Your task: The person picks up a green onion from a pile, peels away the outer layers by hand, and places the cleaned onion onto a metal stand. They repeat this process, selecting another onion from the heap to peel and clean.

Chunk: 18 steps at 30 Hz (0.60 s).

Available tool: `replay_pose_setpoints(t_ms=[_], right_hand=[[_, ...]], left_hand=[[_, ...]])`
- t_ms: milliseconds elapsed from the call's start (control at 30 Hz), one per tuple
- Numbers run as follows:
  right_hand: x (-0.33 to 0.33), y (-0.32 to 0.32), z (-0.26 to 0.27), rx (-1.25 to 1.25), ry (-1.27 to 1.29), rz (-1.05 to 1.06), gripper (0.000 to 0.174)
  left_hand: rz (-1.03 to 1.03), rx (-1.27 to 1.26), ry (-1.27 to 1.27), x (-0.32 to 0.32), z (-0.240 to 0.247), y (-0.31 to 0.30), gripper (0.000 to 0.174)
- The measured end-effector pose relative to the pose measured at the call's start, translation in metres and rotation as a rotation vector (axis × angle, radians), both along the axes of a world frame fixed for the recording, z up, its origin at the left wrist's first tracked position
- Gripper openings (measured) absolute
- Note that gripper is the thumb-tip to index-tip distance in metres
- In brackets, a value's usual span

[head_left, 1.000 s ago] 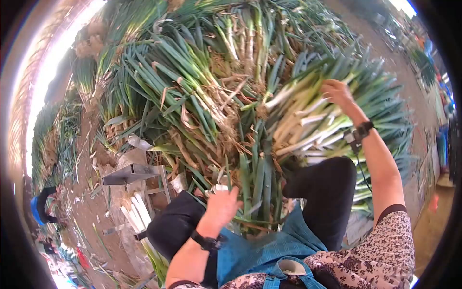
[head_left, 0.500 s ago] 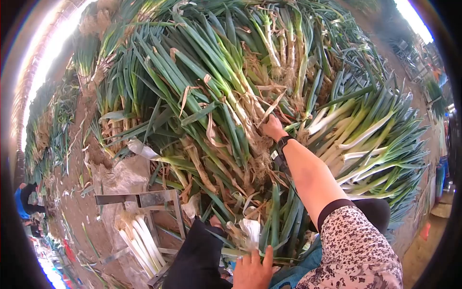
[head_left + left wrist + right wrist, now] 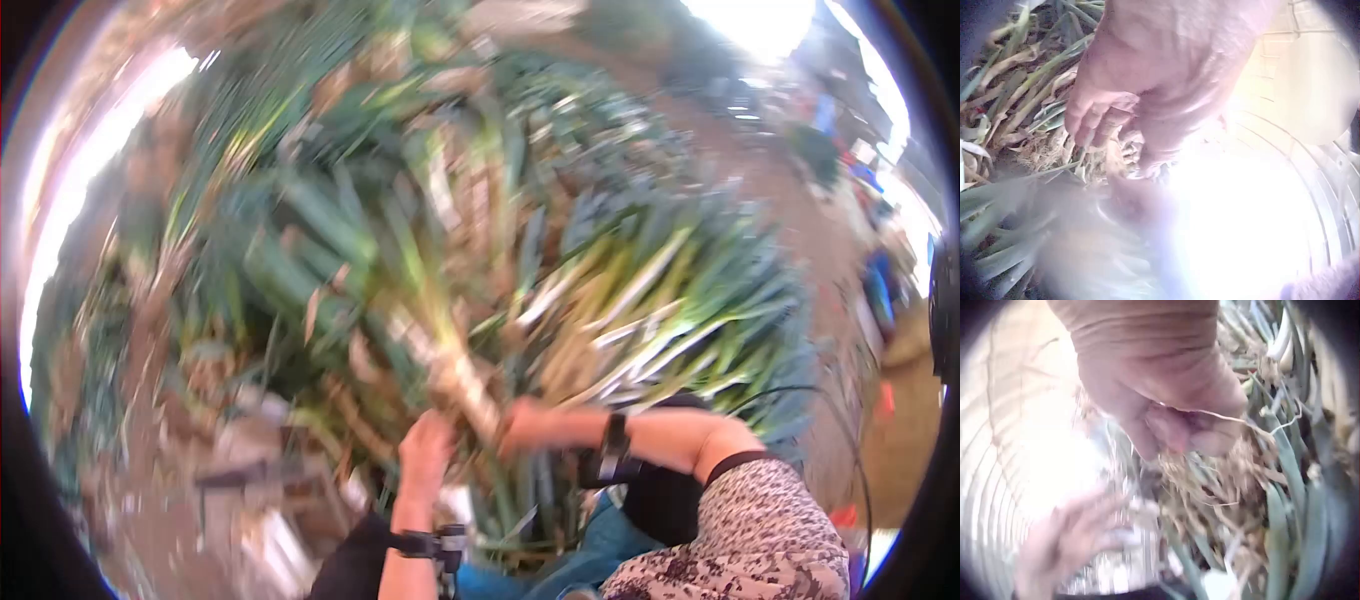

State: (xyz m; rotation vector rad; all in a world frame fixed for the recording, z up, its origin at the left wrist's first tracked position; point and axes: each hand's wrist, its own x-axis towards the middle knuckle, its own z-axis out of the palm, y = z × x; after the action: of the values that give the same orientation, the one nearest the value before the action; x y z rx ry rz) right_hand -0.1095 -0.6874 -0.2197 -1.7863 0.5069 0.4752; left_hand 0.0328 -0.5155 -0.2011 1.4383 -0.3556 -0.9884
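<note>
My right hand [image 3: 535,425] is at the root end of a thick green onion [image 3: 465,385] at the near edge of the pile, motion-blurred. In the right wrist view its fingers [image 3: 1210,442] are curled, with brown stringy roots [image 3: 1200,494] just beneath them; the hand hides most of what it grips. Left of the same stalk is my left hand [image 3: 428,445]. It shows blurred in the right wrist view, fingers loosely stretched towards the right hand. Its fingers [image 3: 1110,119] bend above dry roots and leaves in the left wrist view.
Peeled green onions [image 3: 650,320] with white stems are heaped at the right, leaves pointing outward. Unpeeled bunches [image 3: 330,220] spread ahead and left. A metal stand [image 3: 240,475] and a few white stalks [image 3: 275,550] are at the lower left. A cable [image 3: 850,440] hangs by my right arm.
My right hand went from the peeled heap to the roots in the pile, then back towards my body. My left hand rose from near my lap to beside the stalk. The head view shifted and blurred.
</note>
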Motion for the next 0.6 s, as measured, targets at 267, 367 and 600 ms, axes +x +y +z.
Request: replay_pose_setpoints(t_ms=[267, 367, 600], right_hand=[[-0.163, 0.160, 0.044, 0.327, 0.015, -0.061, 0.019], [-0.164, 0.134, 0.070, 0.336, 0.139, 0.361, 0.035], [-0.046, 0.067, -0.007, -0.186, -0.118, -0.636, 0.079]], left_hand=[[-0.091, 0.111, 0.516, -0.029, -0.086, -0.043, 0.045], [0.018, 0.071, 0.540, -0.050, -0.111, -0.044, 0.037], [-0.034, -0.056, 0.568, -0.054, -0.091, -0.032, 0.036]])
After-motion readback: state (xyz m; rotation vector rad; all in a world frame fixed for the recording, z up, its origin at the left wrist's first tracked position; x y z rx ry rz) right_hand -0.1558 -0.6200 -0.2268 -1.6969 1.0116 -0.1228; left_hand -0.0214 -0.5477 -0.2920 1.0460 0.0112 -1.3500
